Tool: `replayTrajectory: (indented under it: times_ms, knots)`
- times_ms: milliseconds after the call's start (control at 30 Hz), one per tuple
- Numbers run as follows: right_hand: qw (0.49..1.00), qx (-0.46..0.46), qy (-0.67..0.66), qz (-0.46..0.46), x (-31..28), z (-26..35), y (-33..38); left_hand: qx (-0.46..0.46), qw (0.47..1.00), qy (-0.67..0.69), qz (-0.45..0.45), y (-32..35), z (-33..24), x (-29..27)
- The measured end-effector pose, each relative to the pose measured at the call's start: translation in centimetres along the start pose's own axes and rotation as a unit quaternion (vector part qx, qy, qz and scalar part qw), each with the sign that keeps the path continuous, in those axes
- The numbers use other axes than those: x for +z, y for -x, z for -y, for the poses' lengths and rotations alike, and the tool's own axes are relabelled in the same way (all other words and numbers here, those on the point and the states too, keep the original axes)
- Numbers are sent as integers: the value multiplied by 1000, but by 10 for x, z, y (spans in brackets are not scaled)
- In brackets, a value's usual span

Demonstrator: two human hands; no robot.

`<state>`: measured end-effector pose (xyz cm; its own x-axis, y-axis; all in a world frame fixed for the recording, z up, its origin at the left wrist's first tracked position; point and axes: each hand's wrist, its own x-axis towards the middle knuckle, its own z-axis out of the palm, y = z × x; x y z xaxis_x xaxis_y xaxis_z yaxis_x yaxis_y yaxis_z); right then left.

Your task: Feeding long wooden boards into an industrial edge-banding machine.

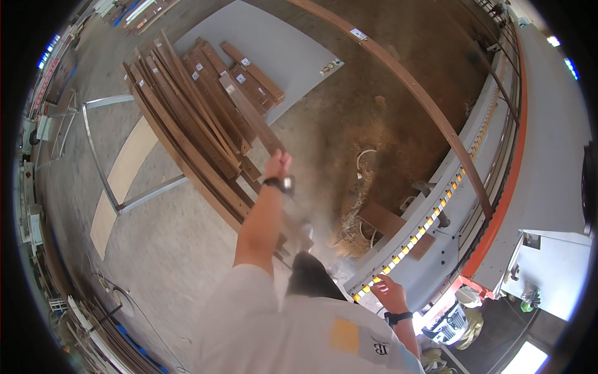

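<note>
My left hand (278, 163) reaches out ahead, its fingers closed round the near end of a narrow brown board (252, 117). A pale label shows near that board's far end, which lies over the stack of long brown boards (193, 131). Shorter labelled brown pieces (256, 84) rest beside the stack, on a grey sheet (274, 37). On the right, my right hand (389, 293) is beside the near end of a machine bed edged with yellow blocks (430, 227). Its fingers are apart and loosely bent, with nothing visible in them; whether they touch the edge I cannot tell.
One long brown strip (408, 81) spans from the far floor onto the machine. The machine has a grey body (554, 143) and an orange edge (498, 230). Shavings (352, 234) litter the floor before it. A metal frame (93, 149) stands left of the stack.
</note>
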<state>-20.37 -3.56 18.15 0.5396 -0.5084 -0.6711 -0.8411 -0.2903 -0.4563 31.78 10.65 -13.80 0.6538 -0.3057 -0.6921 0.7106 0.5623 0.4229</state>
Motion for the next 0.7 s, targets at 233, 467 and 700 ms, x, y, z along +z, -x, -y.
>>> replayTrajectory:
  times_ms: [233,467,700]
  knots:
    - [999,-15,-30,-26,7,-17,15,18,979,-196,49,1,-31,58]
    - [997,24,-48,-48,14,-60,38,-108,885,-414,184,102,87,61]
    - [985,60,-93,-129,34,-127,77,-119,843,-449,271,156,159,151]
